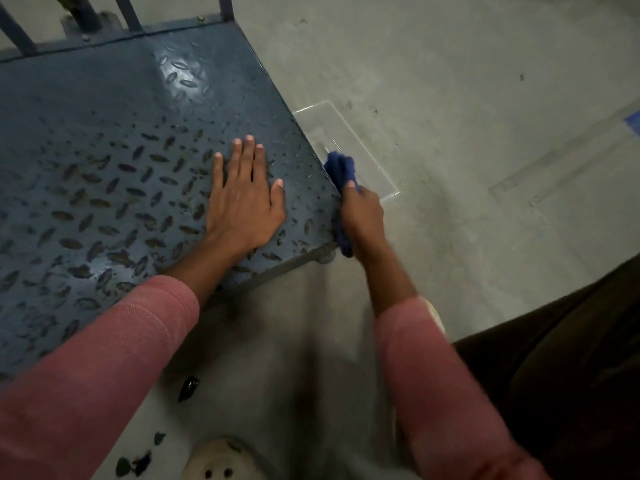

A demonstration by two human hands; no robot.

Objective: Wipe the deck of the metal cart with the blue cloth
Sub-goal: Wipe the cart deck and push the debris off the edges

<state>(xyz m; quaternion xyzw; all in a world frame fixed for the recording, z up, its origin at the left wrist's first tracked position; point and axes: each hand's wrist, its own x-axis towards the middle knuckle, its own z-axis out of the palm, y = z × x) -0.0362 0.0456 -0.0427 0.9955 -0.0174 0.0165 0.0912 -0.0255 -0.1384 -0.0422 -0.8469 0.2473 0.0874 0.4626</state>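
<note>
I get a dim, greyish picture, lit from above: one bright patch of glare sits on the far part of the deck [183,81]. A soft shadow lies on the floor [450,116] near the bottom. The right hand [363,213] and blue cloth [341,168] are slightly motion-blurred. The wide lens bends lines near the edges; the lower right corner is nearly black

Left hand [244,202] flat on cart deck [104,133], fingers [247,150] spread. Right hand [362,214] grips blue cloth [341,168] against deck's side edge; clear plastic tub [346,133] on floor [450,98] just past those fingers.
</note>
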